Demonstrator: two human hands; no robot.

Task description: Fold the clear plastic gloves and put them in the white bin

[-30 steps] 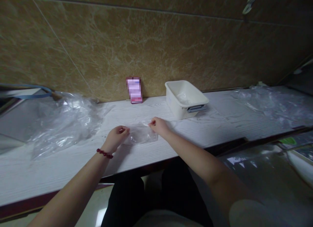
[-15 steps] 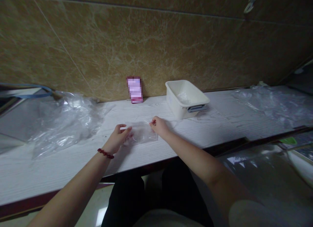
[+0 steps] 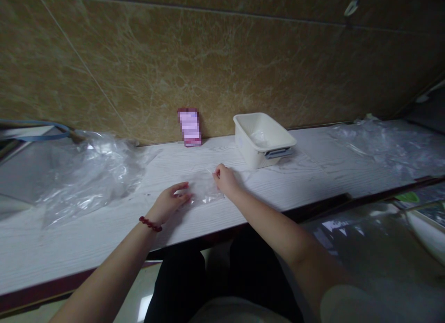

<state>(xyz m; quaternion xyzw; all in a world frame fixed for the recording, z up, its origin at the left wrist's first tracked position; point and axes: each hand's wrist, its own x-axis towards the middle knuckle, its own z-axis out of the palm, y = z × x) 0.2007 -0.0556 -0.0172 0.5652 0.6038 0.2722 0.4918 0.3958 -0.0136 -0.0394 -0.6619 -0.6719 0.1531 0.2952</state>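
Note:
A small clear plastic bag (image 3: 204, 192) lies on the white wood-grain table in front of me. My right hand (image 3: 225, 178) pinches its right upper corner between thumb and fingers. At the bag's left end is my left hand (image 3: 174, 199), its thumb and fingers apart and touching the plastic; a dark red bead bracelet (image 3: 150, 224) circles that wrist. Just beyond my right hand stands a cream plastic bin (image 3: 255, 155) with a grey handle and some clear plastic inside.
A phone (image 3: 190, 127) with a blurred screen leans on the marble-patterned wall. Crumpled clear plastic (image 3: 100, 170) covers the table's left side, and more plastic sheeting (image 3: 392, 144) lies at the right. The table's front edge runs close to my legs.
My left hand has shifted slightly right, its fingers now spread at the bag's left end. My right hand keeps its pinch on the corner. The view has shifted a little.

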